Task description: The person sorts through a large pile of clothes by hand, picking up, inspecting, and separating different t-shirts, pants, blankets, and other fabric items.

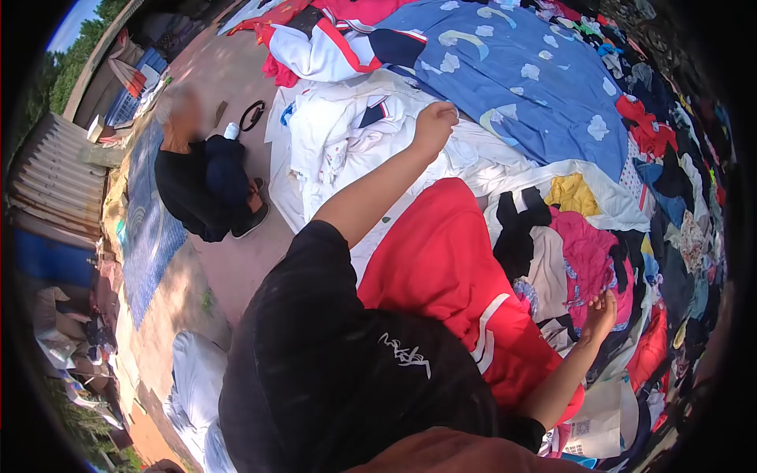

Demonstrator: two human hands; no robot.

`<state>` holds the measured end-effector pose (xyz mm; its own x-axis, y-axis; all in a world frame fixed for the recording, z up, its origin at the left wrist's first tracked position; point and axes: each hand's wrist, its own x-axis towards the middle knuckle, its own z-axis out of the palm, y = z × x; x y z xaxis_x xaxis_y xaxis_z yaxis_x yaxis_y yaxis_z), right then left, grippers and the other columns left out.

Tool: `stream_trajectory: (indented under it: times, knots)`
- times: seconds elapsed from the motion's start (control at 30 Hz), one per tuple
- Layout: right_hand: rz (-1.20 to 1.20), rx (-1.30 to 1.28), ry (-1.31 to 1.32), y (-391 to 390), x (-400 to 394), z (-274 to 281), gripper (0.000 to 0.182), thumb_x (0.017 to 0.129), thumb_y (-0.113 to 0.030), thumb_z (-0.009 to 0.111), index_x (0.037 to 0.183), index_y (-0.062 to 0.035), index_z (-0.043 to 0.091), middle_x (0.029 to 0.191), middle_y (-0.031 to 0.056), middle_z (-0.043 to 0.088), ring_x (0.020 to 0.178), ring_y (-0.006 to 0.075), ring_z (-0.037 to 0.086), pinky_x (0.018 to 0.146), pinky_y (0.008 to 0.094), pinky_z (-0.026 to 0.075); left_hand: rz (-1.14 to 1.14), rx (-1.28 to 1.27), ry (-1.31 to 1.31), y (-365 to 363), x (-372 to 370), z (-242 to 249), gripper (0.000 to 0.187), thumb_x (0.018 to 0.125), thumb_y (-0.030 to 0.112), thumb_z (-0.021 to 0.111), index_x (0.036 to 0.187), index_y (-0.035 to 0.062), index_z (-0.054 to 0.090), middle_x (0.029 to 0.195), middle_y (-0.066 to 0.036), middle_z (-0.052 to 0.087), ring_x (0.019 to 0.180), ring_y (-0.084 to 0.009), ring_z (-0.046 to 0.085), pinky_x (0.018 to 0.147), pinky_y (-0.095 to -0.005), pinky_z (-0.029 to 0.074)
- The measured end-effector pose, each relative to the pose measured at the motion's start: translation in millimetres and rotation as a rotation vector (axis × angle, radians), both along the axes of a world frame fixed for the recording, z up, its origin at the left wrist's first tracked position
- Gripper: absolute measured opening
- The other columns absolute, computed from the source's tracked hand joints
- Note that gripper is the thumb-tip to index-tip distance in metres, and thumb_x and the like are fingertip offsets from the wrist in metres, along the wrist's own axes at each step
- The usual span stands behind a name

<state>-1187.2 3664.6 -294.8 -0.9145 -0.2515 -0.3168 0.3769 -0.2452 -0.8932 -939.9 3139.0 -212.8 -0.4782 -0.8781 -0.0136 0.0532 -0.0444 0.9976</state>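
My left hand [436, 128] is over the white cloths [339, 150], near the edge of a blue sheet with moons and clouds [512, 71]. Its fingers are curled in, and no cloth hangs from them. On the other side, my right hand [601, 317] has its fingers bent and apart, overlapping the edge of a pink garment [583, 248] in this view. Red cloth with a white stripe [441, 244] spreads in front of my black shirt, between my two arms. Black and beige garments [544, 256] lie beside the pink one.
A person in dark clothes [193, 189] squats on the paved ground to the left. Piled clothes [678, 189] run along the right side. A white-and-red garment [335, 51] lies at the top, and a printed white bag [595, 422] is at lower right.
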Motion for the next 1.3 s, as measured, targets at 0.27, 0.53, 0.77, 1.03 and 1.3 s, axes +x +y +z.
stream_trajectory:
  times: [0.27, 0.53, 0.77, 1.03, 1.3]
  knots:
    - [-0.015, 0.086, -0.093, -10, 11, -20, 0.014, 0.093, -0.016, 0.064, 0.104, -0.0073, 0.061, 0.086, 0.0022, 0.065, 0.071, 0.0128, 0.060, 0.064, 0.0274, 0.049, -0.790, -0.722, -0.007, 192, -94, 10, 0.017, 0.080, 0.013, 0.067, 0.072, 0.0001, 0.061, 0.075, -0.012, 0.063, 0.074, -0.0268, 0.065, 0.069, -0.0374, 0.050]
    - [-0.092, 0.227, -0.146, -3, -1, -42, 0.010, 0.091, -0.014, 0.062, 0.098, -0.0064, 0.061, 0.084, 0.0050, 0.067, 0.068, 0.0144, 0.063, 0.061, 0.0297, 0.052, -0.745, -0.402, -0.102, 197, -165, 16, 0.026, 0.090, 0.019, 0.069, 0.101, -0.0046, 0.071, 0.087, -0.009, 0.072, 0.077, -0.0128, 0.066, 0.071, -0.0269, 0.052]
    - [-0.009, 0.582, -0.224, -18, -28, -169, 0.006, 0.085, -0.008, 0.063, 0.090, -0.0054, 0.065, 0.079, 0.0048, 0.066, 0.063, 0.0162, 0.064, 0.055, 0.0290, 0.051, -0.756, -0.306, -0.218, 180, -188, -17, 0.025, 0.092, 0.021, 0.067, 0.104, -0.0015, 0.070, 0.088, -0.009, 0.073, 0.082, -0.0120, 0.067, 0.073, -0.0275, 0.052]
    - [0.081, 1.404, 0.255, -65, -16, -263, 0.030, 0.082, -0.018, 0.060, 0.108, -0.0032, 0.063, 0.111, 0.0184, 0.062, 0.097, 0.0414, 0.065, 0.082, 0.0490, 0.053, -0.732, -0.241, -0.292, 182, -193, -6, 0.019, 0.093, 0.012, 0.065, 0.105, -0.0031, 0.069, 0.098, -0.008, 0.072, 0.087, -0.0093, 0.064, 0.078, -0.0246, 0.049]
    - [0.275, 1.635, 0.076, -34, -23, -254, 0.044, 0.085, -0.023, 0.062, 0.125, -0.0105, 0.052, 0.129, 0.0175, 0.054, 0.107, 0.0407, 0.064, 0.088, 0.0496, 0.053, -0.782, -0.214, -0.243, 184, -188, -2, 0.022, 0.094, 0.014, 0.066, 0.108, -0.0035, 0.068, 0.091, -0.004, 0.069, 0.081, -0.0075, 0.060, 0.075, -0.0227, 0.047]
